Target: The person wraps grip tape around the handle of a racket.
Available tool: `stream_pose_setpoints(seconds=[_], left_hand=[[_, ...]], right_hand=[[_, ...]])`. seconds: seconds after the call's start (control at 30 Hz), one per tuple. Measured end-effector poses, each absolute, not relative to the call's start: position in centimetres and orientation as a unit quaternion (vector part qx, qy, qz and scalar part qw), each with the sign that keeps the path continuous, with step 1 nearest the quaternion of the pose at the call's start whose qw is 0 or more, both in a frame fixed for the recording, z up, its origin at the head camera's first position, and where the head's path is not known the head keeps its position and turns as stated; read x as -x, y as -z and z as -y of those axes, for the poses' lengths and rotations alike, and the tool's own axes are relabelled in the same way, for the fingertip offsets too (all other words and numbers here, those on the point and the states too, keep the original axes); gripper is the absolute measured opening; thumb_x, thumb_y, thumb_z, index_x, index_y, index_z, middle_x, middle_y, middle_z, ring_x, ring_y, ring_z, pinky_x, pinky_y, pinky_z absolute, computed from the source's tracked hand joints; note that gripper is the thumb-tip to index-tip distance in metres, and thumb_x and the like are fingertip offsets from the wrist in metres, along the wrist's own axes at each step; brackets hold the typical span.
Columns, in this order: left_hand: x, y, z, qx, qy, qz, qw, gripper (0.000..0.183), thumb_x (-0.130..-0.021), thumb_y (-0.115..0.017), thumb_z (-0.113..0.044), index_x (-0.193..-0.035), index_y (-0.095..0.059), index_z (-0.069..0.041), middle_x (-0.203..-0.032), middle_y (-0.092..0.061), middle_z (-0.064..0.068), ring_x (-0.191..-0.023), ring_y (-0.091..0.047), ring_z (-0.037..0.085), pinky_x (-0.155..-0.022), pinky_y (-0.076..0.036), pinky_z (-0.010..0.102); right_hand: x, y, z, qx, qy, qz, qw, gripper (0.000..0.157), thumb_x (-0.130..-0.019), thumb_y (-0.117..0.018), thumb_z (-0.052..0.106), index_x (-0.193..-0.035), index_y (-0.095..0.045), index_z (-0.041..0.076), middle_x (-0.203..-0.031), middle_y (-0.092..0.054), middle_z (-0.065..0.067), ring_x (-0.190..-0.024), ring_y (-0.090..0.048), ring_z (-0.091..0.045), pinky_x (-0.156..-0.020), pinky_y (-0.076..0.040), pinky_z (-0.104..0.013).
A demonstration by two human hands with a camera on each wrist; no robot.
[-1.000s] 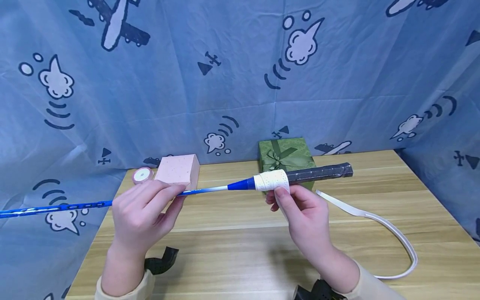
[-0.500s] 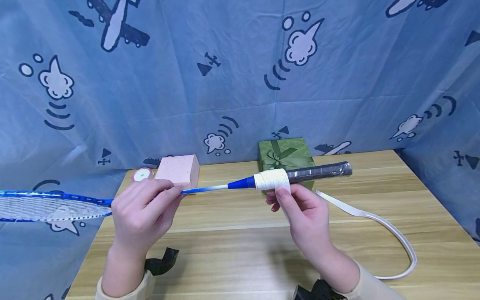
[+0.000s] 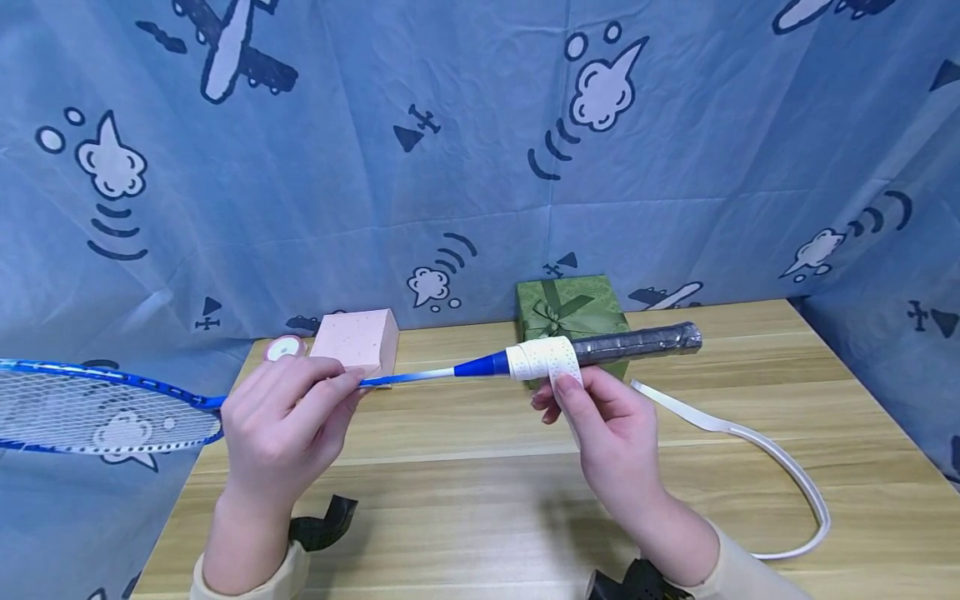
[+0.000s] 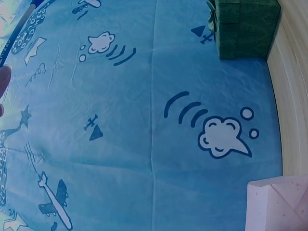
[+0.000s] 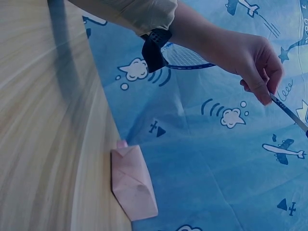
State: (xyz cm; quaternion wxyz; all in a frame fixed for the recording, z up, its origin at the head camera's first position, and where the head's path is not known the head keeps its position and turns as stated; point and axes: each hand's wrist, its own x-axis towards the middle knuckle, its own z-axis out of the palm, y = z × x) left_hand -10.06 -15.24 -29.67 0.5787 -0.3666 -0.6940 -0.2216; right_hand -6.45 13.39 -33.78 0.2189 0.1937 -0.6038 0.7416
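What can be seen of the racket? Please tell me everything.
The racket has a blue frame, cut off by the head view's edge, pale strings, a blue and white shaft, a blue cone and a glossy dark handle partly wrapped in dotted white tape. The left hand pinches the nearly level shaft; the right hand pinches the tape.

Takes in, from the left wrist, mostly blue cloth (image 4: 134, 120) printed with clouds and aeroplanes. Catches a green box (image 4: 248, 30) at upper right and a pink box (image 4: 276, 207), cut off, at lower right, both against the wooden tabletop (image 4: 294, 106). Shows at the left edge only part of the left hand (image 4: 4, 79), close by a thin, slanting shaft (image 4: 17, 28).
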Motion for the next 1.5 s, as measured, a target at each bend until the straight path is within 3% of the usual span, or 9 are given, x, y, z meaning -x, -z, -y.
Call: stream_pose_setpoints(seconds=[0.33, 0.93, 1.5], left_hand=[[10.21, 30.09, 15.27, 0.358, 0.233, 0.691, 0.583, 0.026, -0.098, -0.072, -0.017, -0.079, -0.077, 0.001, -0.071, -0.068, 0.013, -0.056, -0.055, 0.032, -0.066, -0.041, 0.047], [10.31, 30.02, 15.10, 0.357, 0.235, 0.695, 0.578, 0.031, -0.100, -0.069, -0.019, -0.081, -0.077, 0.003, -0.071, -0.069, 0.013, -0.055, -0.055, 0.031, -0.061, -0.041, 0.042], [10.20, 29.91, 15.19, 0.332, 0.221, 0.716, 0.573, 0.033, -0.101, -0.068, -0.024, -0.082, -0.077, 0.002, -0.072, -0.071, 0.012, -0.058, -0.060, 0.032, -0.066, -0.041, 0.047]], right_hand=[[6.44, 33.75, -13.53, -0.186, -0.728, 0.623, 0.219, 0.015, -0.100, -0.054, -0.012, -0.095, -0.068, -0.011, -0.089, -0.076, -0.007, -0.079, -0.072, -0.016, -0.067, -0.060, -0.027], [6.53, 33.87, -13.46, -0.193, -0.747, 0.599, 0.214, 0.016, -0.099, -0.053, -0.013, -0.093, -0.067, -0.014, -0.088, -0.074, -0.008, -0.077, -0.071, -0.017, -0.068, -0.060, -0.027], [6.82, 33.71, -13.49, -0.203, -0.753, 0.587, 0.218, 0.016, -0.099, -0.052, -0.014, -0.091, -0.066, -0.014, -0.087, -0.074, -0.009, -0.077, -0.071, -0.018, -0.068, -0.060, -0.027]])
